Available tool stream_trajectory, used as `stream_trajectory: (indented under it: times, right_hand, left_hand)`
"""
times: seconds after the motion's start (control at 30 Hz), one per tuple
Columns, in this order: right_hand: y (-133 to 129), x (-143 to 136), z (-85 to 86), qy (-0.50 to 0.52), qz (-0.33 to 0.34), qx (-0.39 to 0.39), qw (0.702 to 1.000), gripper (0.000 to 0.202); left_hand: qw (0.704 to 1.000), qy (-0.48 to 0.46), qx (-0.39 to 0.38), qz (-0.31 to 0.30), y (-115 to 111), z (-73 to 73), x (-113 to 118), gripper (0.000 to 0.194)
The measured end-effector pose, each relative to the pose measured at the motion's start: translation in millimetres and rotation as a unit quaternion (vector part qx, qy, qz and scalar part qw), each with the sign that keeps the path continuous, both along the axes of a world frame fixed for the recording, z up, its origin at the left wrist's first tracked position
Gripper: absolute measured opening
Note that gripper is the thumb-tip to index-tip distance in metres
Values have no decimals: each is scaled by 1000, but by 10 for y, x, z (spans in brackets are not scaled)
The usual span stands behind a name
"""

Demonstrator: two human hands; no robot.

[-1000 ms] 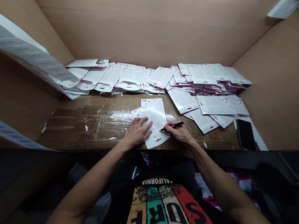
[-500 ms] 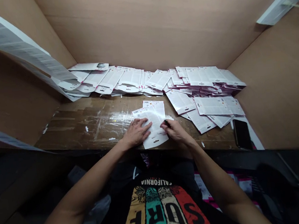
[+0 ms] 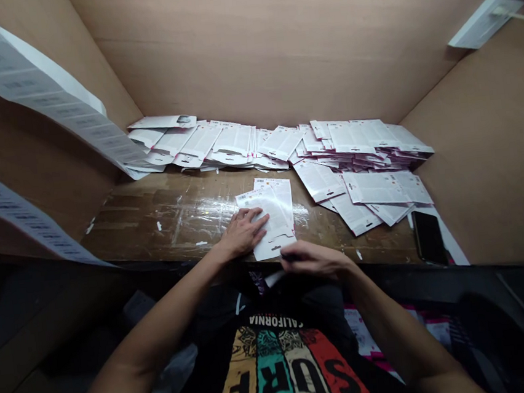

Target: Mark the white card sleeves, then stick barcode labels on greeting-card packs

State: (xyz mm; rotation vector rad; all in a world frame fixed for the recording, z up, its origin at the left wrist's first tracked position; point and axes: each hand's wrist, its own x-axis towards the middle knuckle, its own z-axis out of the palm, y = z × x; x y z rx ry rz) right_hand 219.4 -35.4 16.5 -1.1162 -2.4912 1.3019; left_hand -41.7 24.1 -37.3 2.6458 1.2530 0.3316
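A person in a black T-shirt (image 3: 294, 366) printed "CALIFORNIA" and "SURF" worked at a brown worktop (image 3: 198, 206) walled by tan panels (image 3: 252, 49). The left hand (image 3: 244, 230) lay spread, gripping nothing, its fingers flat on a white packet (image 3: 271, 217) that rested near the worktop's front edge, its hang-hole end toward the person. A second packet (image 3: 284, 189) lay partly under it, showing along the top and right. The right hand (image 3: 314, 257), curled at the front edge just beside the packet's lower corner, grasped a dark tool (image 3: 289, 256), blurred and mostly covered by the fingers. Just below that hand showed a white piece (image 3: 275, 277), too blurred to identify.

Along the back panel ran a row of overlapping white packets (image 3: 233, 140), meeting a higher pile (image 3: 356, 137) on the right, with more packets (image 3: 375, 187) spread before it. A dark phone (image 3: 428, 237) lay at the front right corner, partly on a white sheet (image 3: 452, 243). At left hung two printed paper strips, one upper (image 3: 68, 110), one lower (image 3: 18, 217).
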Motion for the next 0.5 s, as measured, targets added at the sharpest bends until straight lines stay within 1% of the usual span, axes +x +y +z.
stream_trajectory:
  times: [0.03,0.07,0.1,0.13,0.17,0.2,0.23,0.27,0.3,0.33,0.4,0.43,0.5]
  right_hand:
    - [-33,73,49,38,25,-35,998,26]
    - [-62,132,79,55,20,-40,997,30]
    - [-87,171,86,53,-10,-17,998,37]
    - [-112,190,69,34,-52,27,998,45]
    - [-137,188,31,4,-88,76,993,53]
    - [-161,173,-24,-32,-103,115,987,58]
    - [-184,150,-88,-64,-103,143,982,60]
    - [-203,125,-154,-87,-95,162,978,59]
    - [-213,106,-215,-99,-83,172,977,56]
    - [-211,93,-269,-99,-74,178,976,51]
    - [-170,86,-345,-74,-73,179,978,40]
    - [-141,85,-366,-54,-80,178,979,35]
    - [-112,64,-371,-25,-116,175,977,26]
  left_hand:
    - [1000,-3,-6,-4,-17,19,-3,45]
    - [1000,-6,-14,-12,-47,34,-6,42]
    - [999,-7,-22,-26,-93,45,-9,38]
    - [999,-7,-31,-44,-153,50,-13,39]
    - [997,-4,-38,-64,-222,50,-17,46]
    - [996,0,-45,-80,-295,46,-22,59]
    - [995,3,-48,-90,-365,39,-29,71]
    - [994,7,-49,-95,-425,31,-35,78]
    - [994,10,-49,-96,-471,25,-42,80]
    - [994,11,-47,-94,-498,21,-49,77]
    - [995,8,-47,-91,-498,19,-63,62]
    - [995,3,-46,-91,-481,19,-70,51]
    - [995,-11,-33,-91,-453,18,-76,30]
